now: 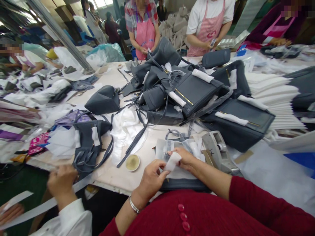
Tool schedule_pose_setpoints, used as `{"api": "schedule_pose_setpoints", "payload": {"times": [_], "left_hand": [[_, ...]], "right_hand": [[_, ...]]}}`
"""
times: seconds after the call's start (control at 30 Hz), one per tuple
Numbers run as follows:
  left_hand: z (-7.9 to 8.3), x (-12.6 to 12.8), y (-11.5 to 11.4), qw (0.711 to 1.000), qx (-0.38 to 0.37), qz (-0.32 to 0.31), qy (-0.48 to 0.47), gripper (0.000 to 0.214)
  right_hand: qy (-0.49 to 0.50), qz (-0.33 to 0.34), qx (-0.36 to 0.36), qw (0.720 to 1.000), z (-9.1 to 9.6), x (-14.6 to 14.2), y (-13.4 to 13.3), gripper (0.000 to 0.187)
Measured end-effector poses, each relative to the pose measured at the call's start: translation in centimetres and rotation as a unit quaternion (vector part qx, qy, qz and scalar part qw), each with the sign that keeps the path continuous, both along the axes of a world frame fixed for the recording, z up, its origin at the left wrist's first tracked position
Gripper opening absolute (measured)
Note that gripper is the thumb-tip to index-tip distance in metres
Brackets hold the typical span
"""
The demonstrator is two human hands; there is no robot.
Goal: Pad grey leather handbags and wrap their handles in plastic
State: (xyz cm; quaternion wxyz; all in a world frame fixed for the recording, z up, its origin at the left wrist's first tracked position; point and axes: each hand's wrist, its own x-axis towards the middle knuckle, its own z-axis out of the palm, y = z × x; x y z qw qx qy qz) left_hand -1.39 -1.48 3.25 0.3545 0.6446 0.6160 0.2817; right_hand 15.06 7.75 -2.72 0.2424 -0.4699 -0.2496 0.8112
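Note:
In front of my body, my left hand [153, 176] and my right hand [185, 158] both grip a small white wrapping strip [173, 161], which looks like thin foam or soft paper. Thumb and fingers of my left hand pinch its lower end, while my right hand holds the upper end. Beneath them lies a dark blue-grey bag [183, 185] at the table edge, partly hidden by my hands and translucent white wrapping. A grey tape dispenser [219, 150] stands just right of my right forearm.
A heap of dark handbags [197, 90] covers the middle of the table [105, 178]. Left of my hands sits a round dish [133, 163] with yellowish contents. A co-worker's hand [62, 180] is at lower left by a white strip. Stacked white sheets [270, 95] lie right.

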Motion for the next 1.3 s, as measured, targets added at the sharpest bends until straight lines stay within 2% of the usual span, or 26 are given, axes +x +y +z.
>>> {"api": "schedule_pose_setpoints", "payload": {"times": [0.07,0.17,0.27,0.37,0.43,0.53,0.67,0.73,0.87,0.97,1.07,1.23,1.3], "left_hand": [[0.1,0.6,-0.2,0.999,-0.002,-0.018,-0.034,0.008],[-0.7,1.2,0.1,0.998,-0.013,0.040,-0.045,0.007],[-2.0,1.3,0.5,0.995,-0.034,0.085,-0.029,0.011],[-2.8,1.1,0.6,0.991,-0.067,0.116,0.000,0.027],[-2.8,0.9,0.7,0.992,-0.080,0.097,0.029,0.029],[-2.4,0.7,0.9,0.995,-0.078,0.038,0.055,0.015],[-1.9,0.7,1.4,0.991,-0.120,0.031,0.058,0.018],[-1.9,0.8,1.6,0.989,-0.127,0.030,0.067,0.022],[-1.6,0.6,1.9,0.985,-0.149,0.016,0.083,0.031],[-0.9,0.0,2.0,0.978,-0.203,-0.016,0.034,0.034],[-0.2,-0.4,2.1,0.956,-0.284,-0.032,-0.063,0.037],[0.2,-0.1,2.1,0.901,-0.380,0.001,-0.211,0.044],[0.2,0.4,2.1,0.895,-0.383,0.019,-0.229,0.041]], "right_hand": [[0.045,-0.003,-0.035,0.998,0.2,-0.2,-0.6,0.035],[0.069,0.035,-0.063,0.995,0.4,-0.2,-1.6,0.030],[0.031,0.063,-0.048,0.996,0.5,0.0,-2.2,0.024],[0.016,0.075,-0.027,0.997,0.4,0.3,-2.3,0.024],[0.026,0.086,-0.010,0.996,0.4,0.5,-2.2,0.024],[0.066,0.101,0.008,0.993,0.7,0.9,-2.1,0.022],[0.106,0.120,0.028,0.987,1.0,1.0,-2.2,0.026],[0.059,0.103,0.031,0.992,1.0,0.6,-2.3,0.032],[-0.043,0.022,0.001,0.999,0.8,-0.9,-2.7,0.038],[-0.035,-0.002,-0.010,0.999,0.9,-1.4,-3.0,0.039],[0.004,-0.004,-0.021,1.000,1.0,-1.4,-3.2,0.039],[0.068,-0.013,-0.055,0.996,0.8,-1.1,-3.3,0.037],[0.086,-0.017,-0.070,0.994,0.7,-1.0,-3.4,0.037]]}}
